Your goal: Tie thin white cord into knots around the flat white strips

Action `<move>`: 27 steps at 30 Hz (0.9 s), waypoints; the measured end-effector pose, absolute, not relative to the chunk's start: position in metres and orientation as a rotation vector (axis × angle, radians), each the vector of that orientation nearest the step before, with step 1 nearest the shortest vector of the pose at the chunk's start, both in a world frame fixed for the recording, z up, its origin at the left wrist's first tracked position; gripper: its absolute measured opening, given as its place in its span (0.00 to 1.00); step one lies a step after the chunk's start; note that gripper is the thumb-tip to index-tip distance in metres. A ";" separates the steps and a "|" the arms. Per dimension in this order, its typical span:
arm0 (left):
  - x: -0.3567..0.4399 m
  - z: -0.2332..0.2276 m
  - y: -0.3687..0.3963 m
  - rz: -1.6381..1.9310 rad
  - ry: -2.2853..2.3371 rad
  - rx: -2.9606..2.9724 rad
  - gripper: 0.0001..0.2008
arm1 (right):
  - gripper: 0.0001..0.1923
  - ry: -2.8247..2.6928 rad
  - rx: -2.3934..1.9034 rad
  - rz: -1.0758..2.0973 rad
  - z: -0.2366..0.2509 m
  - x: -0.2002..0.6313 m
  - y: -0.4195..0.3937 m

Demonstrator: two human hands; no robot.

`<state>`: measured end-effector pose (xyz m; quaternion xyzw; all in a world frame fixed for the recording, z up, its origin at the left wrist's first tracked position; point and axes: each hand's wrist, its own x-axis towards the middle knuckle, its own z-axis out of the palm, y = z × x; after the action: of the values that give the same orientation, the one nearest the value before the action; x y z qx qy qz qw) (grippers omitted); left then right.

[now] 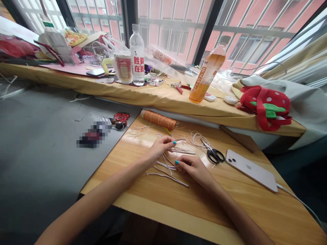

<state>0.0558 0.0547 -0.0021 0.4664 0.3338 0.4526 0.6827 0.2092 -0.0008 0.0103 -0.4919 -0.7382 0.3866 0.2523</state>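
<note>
The left hand [161,146] is pinching pale cord strands [167,166] between its fingertips above the wooden table [158,200], while the right hand [194,168] is closing its fingers on the same strands just beside it. Black-handled scissors [214,153] and a white phone [251,170] are lying nearby, to the right.

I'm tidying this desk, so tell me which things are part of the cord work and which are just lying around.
In use: left hand and right hand pinching white cords; scissors and orange spool close by.

Lying about: phone, strawberry bag, tea bottle, water bottle, keychain.
</note>
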 end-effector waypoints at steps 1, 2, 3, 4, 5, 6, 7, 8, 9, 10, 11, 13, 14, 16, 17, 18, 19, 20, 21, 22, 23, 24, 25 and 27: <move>0.056 -0.002 0.055 1.017 0.753 1.066 0.11 | 0.12 -2.013 -1.334 1.046 0.011 0.209 -0.001; 0.055 -0.003 0.056 1.017 0.758 1.089 0.10 | 0.11 -2.015 -1.332 1.037 0.012 0.209 -0.001; 0.055 -0.003 0.056 1.012 0.762 1.109 0.10 | 0.11 -2.013 -1.331 1.020 0.012 0.209 -0.002; 0.055 -0.003 0.057 1.007 0.771 1.124 0.10 | 0.11 -2.009 -1.328 1.000 0.013 0.209 -0.002; 0.054 -0.004 0.058 1.001 0.786 1.132 0.10 | 0.11 -1.999 -1.323 0.978 0.014 0.209 -0.003; 0.054 -0.004 0.059 0.994 0.804 1.134 0.10 | 0.11 -1.986 -1.315 0.953 0.016 0.209 -0.003; 0.053 -0.004 0.059 0.988 0.821 1.134 0.10 | 0.10 -1.972 -1.303 0.928 0.017 0.209 -0.004; 0.053 -0.004 0.060 0.983 0.838 1.132 0.10 | 0.10 -1.959 -1.288 0.906 0.018 0.209 -0.005; 0.053 -0.004 0.061 0.980 0.852 1.131 0.10 | 0.10 -1.947 -1.270 0.887 0.019 0.209 -0.006; 0.053 -0.004 0.061 0.979 0.861 1.134 0.10 | 0.10 -1.940 -1.247 0.871 0.020 0.209 -0.007; 0.053 -0.005 0.061 0.981 0.867 1.139 0.10 | 0.10 -1.937 -1.221 0.860 0.021 0.209 -0.007; 0.053 -0.006 0.062 0.995 0.869 1.162 0.09 | 0.10 -1.942 -1.165 0.844 0.021 0.210 -0.009; 0.053 -0.007 0.063 1.003 0.869 1.184 0.09 | 0.10 -1.950 -1.139 0.836 0.021 0.210 -0.009; 0.053 -0.010 0.063 1.020 0.867 1.236 0.07 | 0.10 -1.976 -1.099 0.818 0.021 0.210 -0.010; 0.052 -0.012 0.064 1.027 0.870 1.263 0.07 | 0.10 -1.991 -1.085 0.806 0.021 0.210 -0.010; 0.052 -0.013 0.065 1.034 0.880 1.291 0.06 | 0.10 -2.004 -1.075 0.790 0.021 0.209 -0.011; 0.052 -0.015 0.065 1.044 0.896 1.316 0.06 | 0.10 -2.015 -1.068 0.775 0.021 0.208 -0.011; 0.051 -0.016 0.066 1.054 0.914 1.341 0.05 | 0.10 -2.022 -1.061 0.760 0.020 0.208 -0.011; 0.051 -0.017 0.066 1.065 0.931 1.364 0.05 | 0.11 -2.021 -1.056 0.746 0.020 0.207 -0.011; 0.051 -0.017 0.066 1.074 0.943 1.384 0.05 | 0.11 -2.014 -1.052 0.735 0.020 0.207 -0.011; 0.051 -0.017 0.066 1.080 0.946 1.394 0.04 | 0.11 -1.997 -1.048 0.730 0.019 0.207 -0.011; 0.051 -0.016 0.065 1.083 0.941 1.391 0.04 | 0.11 -1.970 -1.042 0.735 0.018 0.207 -0.011; 0.051 -0.014 0.065 1.081 0.928 1.378 0.04 | 0.11 -1.939 -1.035 0.752 0.018 0.207 -0.011; 0.053 -0.010 0.062 1.073 0.899 1.328 0.03 | 0.12 -1.871 -1.013 0.824 0.017 0.208 -0.010</move>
<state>0.0528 0.0623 -0.0101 0.5657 0.3828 0.4572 0.5696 0.2085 -0.0102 0.0169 -0.4036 -0.7453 0.3282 0.4170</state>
